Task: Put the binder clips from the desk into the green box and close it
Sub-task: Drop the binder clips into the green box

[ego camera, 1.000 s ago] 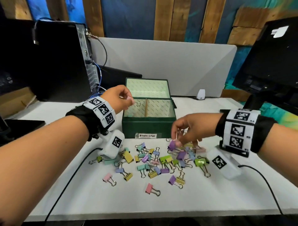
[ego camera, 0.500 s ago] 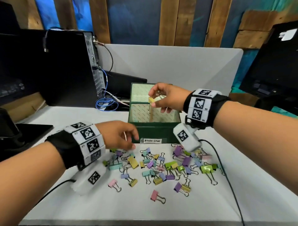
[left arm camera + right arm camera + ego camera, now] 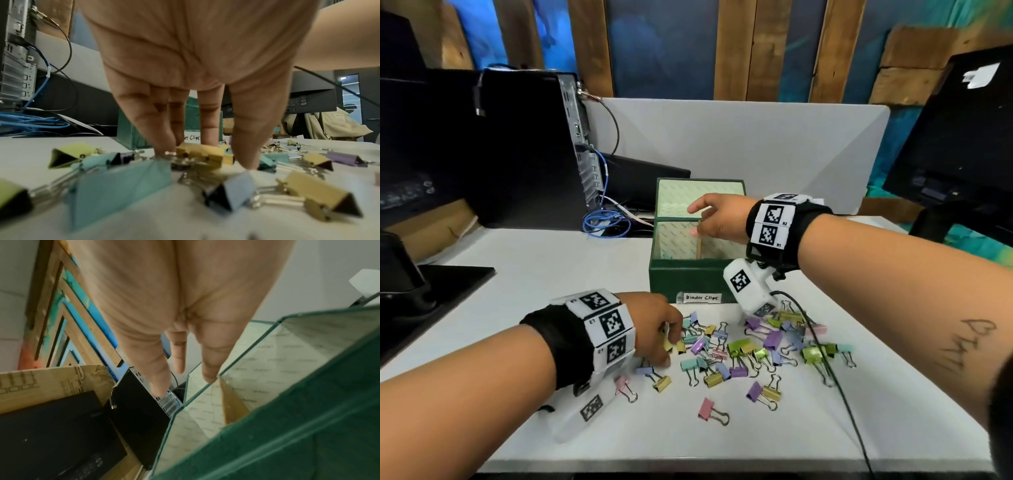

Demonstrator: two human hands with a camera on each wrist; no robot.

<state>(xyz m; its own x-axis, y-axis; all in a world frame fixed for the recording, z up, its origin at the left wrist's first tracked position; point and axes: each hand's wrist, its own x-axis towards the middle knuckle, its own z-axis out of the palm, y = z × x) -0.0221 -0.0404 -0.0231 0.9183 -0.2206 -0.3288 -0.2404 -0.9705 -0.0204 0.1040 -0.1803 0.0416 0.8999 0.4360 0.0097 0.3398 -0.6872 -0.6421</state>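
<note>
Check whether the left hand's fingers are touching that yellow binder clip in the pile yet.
Touching. In the left wrist view, the left hand has its fingers and thumb pressed against both sides of the yellow binder clip.

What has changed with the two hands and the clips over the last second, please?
The right hand went from the pile to above the green box; the yellow clip it held half a second ago is gone and its fingers are straight. The left hand came down from the box and now pinches a yellow binder clip in the pile. The box's lid stayed open.
</note>
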